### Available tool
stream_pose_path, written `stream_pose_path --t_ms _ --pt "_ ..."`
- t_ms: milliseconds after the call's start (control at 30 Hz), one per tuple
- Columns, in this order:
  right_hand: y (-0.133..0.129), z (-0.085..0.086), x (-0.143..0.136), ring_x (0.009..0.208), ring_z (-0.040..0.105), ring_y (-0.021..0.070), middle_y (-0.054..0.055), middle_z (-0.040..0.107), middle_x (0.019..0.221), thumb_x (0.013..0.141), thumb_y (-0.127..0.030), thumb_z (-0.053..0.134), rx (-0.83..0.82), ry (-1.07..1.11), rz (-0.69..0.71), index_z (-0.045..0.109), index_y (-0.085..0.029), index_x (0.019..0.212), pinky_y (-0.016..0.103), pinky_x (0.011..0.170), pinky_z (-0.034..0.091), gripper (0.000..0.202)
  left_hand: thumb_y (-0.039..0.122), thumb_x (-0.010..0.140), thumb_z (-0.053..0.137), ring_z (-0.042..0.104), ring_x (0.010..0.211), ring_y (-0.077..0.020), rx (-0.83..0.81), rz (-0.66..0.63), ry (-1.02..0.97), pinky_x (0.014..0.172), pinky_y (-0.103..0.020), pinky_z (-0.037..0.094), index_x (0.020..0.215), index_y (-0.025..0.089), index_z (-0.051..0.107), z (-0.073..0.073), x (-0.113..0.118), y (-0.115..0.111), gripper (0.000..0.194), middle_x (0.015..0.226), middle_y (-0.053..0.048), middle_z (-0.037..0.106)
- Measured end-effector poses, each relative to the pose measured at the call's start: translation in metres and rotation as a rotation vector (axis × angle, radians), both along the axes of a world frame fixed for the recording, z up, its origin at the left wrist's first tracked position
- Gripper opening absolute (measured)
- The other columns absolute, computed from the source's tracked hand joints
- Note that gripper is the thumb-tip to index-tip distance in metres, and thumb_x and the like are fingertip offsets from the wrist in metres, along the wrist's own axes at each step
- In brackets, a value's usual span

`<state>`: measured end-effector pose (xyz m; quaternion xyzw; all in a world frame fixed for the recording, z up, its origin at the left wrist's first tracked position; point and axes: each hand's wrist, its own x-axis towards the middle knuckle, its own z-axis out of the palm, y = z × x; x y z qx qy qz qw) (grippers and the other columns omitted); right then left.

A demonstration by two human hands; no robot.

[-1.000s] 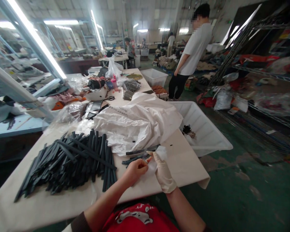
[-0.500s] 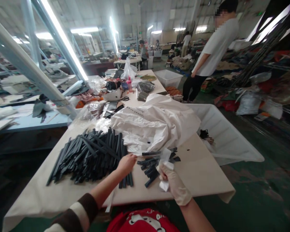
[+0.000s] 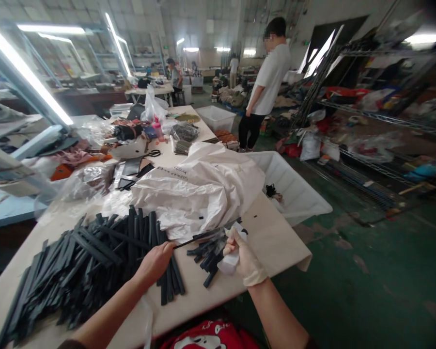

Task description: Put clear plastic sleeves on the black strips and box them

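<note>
My bare left hand (image 3: 156, 261) is closed in a pinch on the near end of a thin black strip (image 3: 196, 238). From those fingers the strip slants right and away toward my other hand. A thin glove with bare fingertips covers my right hand (image 3: 245, 259), which is closed round a whitish, partly see-through object (image 3: 229, 264) whose kind I cannot make out. Under and beside it lies a small heap of short black strips (image 3: 209, 257). A large pile of longer black strips (image 3: 94, 257) spreads left of my left hand.
A crumpled white sack (image 3: 199, 189) lies across the table (image 3: 272, 247) beyond my hands. Scissors (image 3: 153, 153) and plastic bags are farther back. A white bin (image 3: 301, 194) stands at the table's right side. A person (image 3: 271, 77) stands beyond it, near wire shelves (image 3: 381, 121).
The view has turned to the right. The black strip now runs from my left fingers toward my right hand; before, it lay just beyond my left fingertips. My right hand's whitish object has tilted.
</note>
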<state>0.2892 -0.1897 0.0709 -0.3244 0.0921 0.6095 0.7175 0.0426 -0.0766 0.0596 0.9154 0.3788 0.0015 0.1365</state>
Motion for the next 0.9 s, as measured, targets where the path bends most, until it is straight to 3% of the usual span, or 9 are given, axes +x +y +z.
stream_pose_path --t_ms 133,233,467,533,633,700,767,833,900 --pt "-0.008 0.009 0.009 0.039 0.035 0.002 -0.008 0.043 0.05 0.055 -0.043 0.078 0.013 0.013 0.005 0.048 -0.017 0.056 0.015 0.037 0.034 0.039 0.028 0.087 0.035 0.061 0.082 -0.0176 -0.176 0.037 -0.25 0.073 -0.025 0.045 0.099 0.018 0.054 0.043 0.05 -0.059 0.025 0.088 -0.006 0.064" --pt "-0.017 0.016 0.018 0.037 0.038 0.0034 -0.008 0.039 0.044 0.057 -0.049 0.074 -0.027 -0.04 -0.042 0.044 -0.018 0.051 0.016 0.038 0.034 0.044 0.028 0.084 0.035 0.062 0.075 -0.0167 -0.27 0.085 -0.298 0.065 -0.023 0.045 0.094 0.019 0.054 0.057 0.067 -0.091 0.023 0.08 -0.004 0.064" --pt "-0.044 0.029 0.013 0.04 0.034 0.0045 -0.008 0.041 0.047 0.06 -0.046 0.072 -0.007 -0.435 -0.203 0.057 -0.016 0.064 0.019 0.039 0.029 0.034 0.032 0.083 0.037 0.054 0.053 -0.0112 -0.443 0.13 -0.48 0.052 -0.021 0.041 0.086 0.019 0.054 0.054 0.095 -0.116 0.021 0.067 0.0 0.06" --pt "-0.054 0.026 0.004 0.042 0.035 0.0055 -0.006 0.044 0.049 0.06 -0.047 0.072 -0.056 -0.547 -0.137 0.058 -0.016 0.063 0.021 0.04 0.029 0.035 0.032 0.083 0.038 0.051 0.049 -0.0093 -0.505 0.131 -0.538 0.049 -0.02 0.04 0.082 0.018 0.053 0.053 0.106 -0.117 0.021 0.065 0.001 0.058" --pt "-0.067 0.019 0.002 0.044 0.037 0.0068 -0.005 0.046 0.049 0.055 -0.047 0.074 -0.027 -0.654 0.085 0.059 -0.015 0.058 0.023 0.043 0.029 0.035 0.033 0.08 0.04 0.047 0.044 -0.0072 -0.637 0.175 -0.603 0.043 -0.018 0.037 0.086 0.016 0.051 0.049 0.116 -0.12 0.02 0.064 0.002 0.056" --pt "-0.073 0.016 0.01 0.042 0.033 0.0057 -0.007 0.041 0.046 0.057 -0.05 0.072 0.002 -0.633 0.126 0.061 -0.015 0.061 0.022 0.041 0.026 0.037 0.032 0.078 0.043 0.043 0.039 -0.0059 -0.715 0.192 -0.618 0.039 -0.017 0.034 0.096 0.016 0.048 0.045 0.121 -0.122 0.025 0.062 0.004 0.055" --pt "-0.075 0.016 0.02 0.039 0.026 0.0045 -0.009 0.032 0.044 0.062 -0.055 0.066 -0.035 -0.554 0.023 0.065 -0.016 0.073 0.02 0.038 0.02 0.041 0.03 0.076 0.046 0.041 0.037 -0.0052 -0.753 0.175 -0.624 0.038 -0.017 0.033 0.1 0.016 0.045 0.042 0.127 -0.126 0.029 0.059 0.005 0.055" --pt "-0.075 0.014 0.024 0.037 0.022 0.0044 -0.01 0.027 0.044 0.065 -0.058 0.061 -0.084 -0.475 -0.053 0.065 -0.018 0.083 0.019 0.037 0.018 0.044 0.029 0.075 0.046 0.041 0.038 -0.0051 -0.728 0.171 -0.64 0.039 -0.017 0.033 0.094 0.016 0.048 0.041 0.137 -0.129 0.022 0.058 0.005 0.055" --pt "-0.076 0.008 0.024 0.037 0.024 0.0046 -0.01 0.028 0.043 0.064 -0.058 0.063 -0.102 -0.449 0.012 0.064 -0.017 0.077 0.019 0.036 0.019 0.043 0.028 0.075 0.045 0.042 0.04 -0.0053 -0.698 0.201 -0.644 0.041 -0.017 0.033 0.083 0.016 0.049 0.038 0.145 -0.131 0.014 0.057 0.005 0.054"
